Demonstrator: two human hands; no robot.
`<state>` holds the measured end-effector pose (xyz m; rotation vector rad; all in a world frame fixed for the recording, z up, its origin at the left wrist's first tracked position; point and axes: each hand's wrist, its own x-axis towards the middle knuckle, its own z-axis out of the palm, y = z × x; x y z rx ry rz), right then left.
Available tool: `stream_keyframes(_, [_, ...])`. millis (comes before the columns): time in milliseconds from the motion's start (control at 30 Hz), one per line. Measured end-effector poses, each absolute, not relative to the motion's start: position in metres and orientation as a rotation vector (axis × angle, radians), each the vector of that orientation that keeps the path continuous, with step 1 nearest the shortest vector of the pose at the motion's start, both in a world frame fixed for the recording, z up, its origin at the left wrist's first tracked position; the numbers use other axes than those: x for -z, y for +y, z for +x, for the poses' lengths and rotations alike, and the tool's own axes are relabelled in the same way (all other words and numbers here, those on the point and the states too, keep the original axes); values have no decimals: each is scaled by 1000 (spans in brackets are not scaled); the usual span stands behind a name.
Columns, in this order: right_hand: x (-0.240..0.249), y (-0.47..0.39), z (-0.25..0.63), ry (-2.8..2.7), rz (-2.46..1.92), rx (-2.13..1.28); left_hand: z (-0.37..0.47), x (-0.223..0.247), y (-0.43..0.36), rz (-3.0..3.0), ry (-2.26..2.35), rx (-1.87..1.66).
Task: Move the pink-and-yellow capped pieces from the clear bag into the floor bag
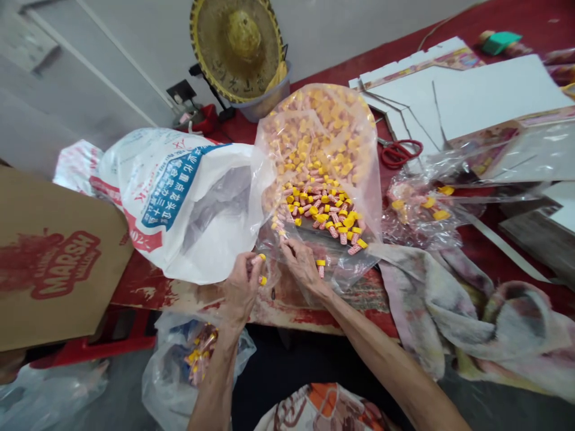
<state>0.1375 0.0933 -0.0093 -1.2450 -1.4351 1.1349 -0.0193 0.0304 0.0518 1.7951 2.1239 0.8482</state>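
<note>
Small pink-and-white patterned bottles with yellow caps (pixel 332 209) spill in a heap from the mouth of a large clear plastic bag (pixel 366 155) on the table. My left hand (pixel 242 281) is closed around a few of these bottles, their yellow caps showing past the fingers. At the bag's near edge, my right hand (pixel 302 261) has its fingers bent together at a small bottle (pixel 281 232) by the fingertips. A single bottle (pixel 320 268) lies apart, just right of that hand. To the left, a white printed sack (pixel 202 257) lies with its mouth open toward my hands.
A cardboard box (pixel 54 257) stands at left. Below the table edge, a plastic bag (pixel 166 359) holds more yellow-capped pieces. Red-handled scissors (pixel 399 154), white cardboard (pixel 485 102), crumpled clear wrap (pixel 417 221) and a stained cloth (pixel 449 299) lie at right. A round gold-rimmed object (pixel 240 54) stands behind.
</note>
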Motion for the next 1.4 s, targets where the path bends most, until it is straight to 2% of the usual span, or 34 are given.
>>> stream_keyframes(100, [9, 94, 138, -1455, -1235, -1146, -19, -39, 34, 1912, 2109, -618])
stream_keyframes(200, [8, 95, 138, -1474, -1250, -1134, -28, -35, 40, 1846, 2017, -548])
stream_keyframes(433, [5, 94, 141, -1498, -1228, -1143, -45, -44, 45, 1417, 1853, -812])
stream_keyframes(633, [6, 95, 142, -1493, -1204, -1142, -35, -46, 35, 1478, 1971, -948])
stream_keyframes(867, [11, 96, 141, -1512, -1200, -1115, -27, -36, 39, 2019, 1903, -548])
stream_keyframes(1033, [11, 97, 140, -1519, -1199, -1111, -44, -46, 42, 2009, 1671, -541])
stream_keyframes(1200, [11, 97, 140, -1525, -1195, -1130, -41, -46, 30, 2222, 1876, -461])
stream_keyframes(1400, [10, 97, 141, -1538, -1182, -1116, -42, -50, 31, 2080, 1983, -331])
